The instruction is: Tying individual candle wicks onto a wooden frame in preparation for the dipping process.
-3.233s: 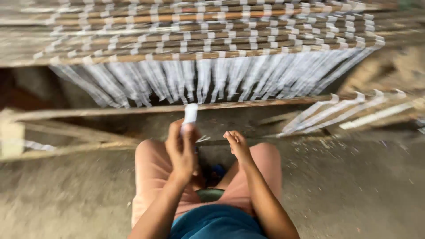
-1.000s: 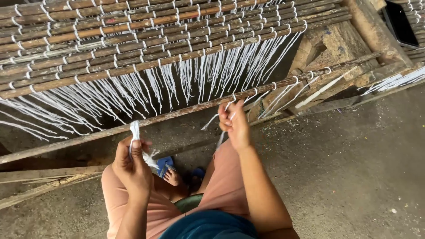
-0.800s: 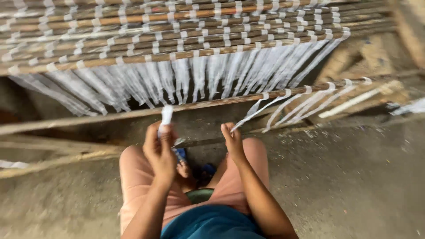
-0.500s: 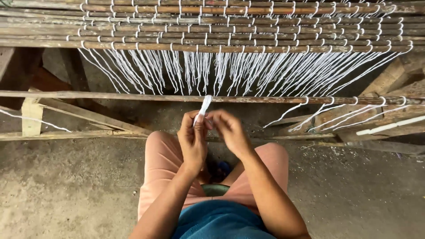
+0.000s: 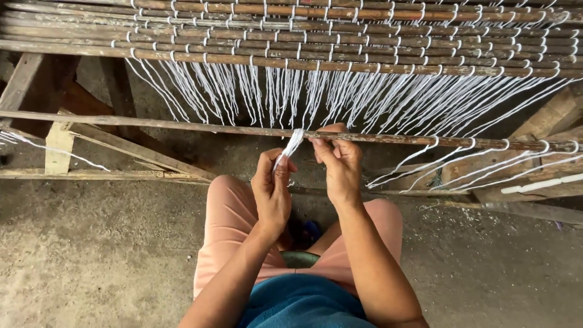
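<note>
Hands: your left hand and right hand are raised close together in front of your knees, just under the thin wooden rail that crosses the scene from left to right.
Left fingers: curled almost shut around a small bundle of white string; its upper end sticks out above your thumb and reaches up to the rail.
Right fingers: bent, with the tips pinched near the top of the same string bundle, right at the rail; whether they actually grip a strand you cannot tell from here.
String: between your two hands, touching the near side of the rail, in the middle of the scene.
Beyond the rail: a rack of dark bamboo poles lies far from you, tied with white loops, and a curtain of loose white strands hangs down from it behind your hands.
In the way: the rail sits between your hands and the hanging strands.
Right side: more strands trail off to the right over rough wooden beams.
Left side: slanted wooden frame pieces and one stray strand.
Near you: your knees in pink trousers, concrete floor on both sides.
</note>
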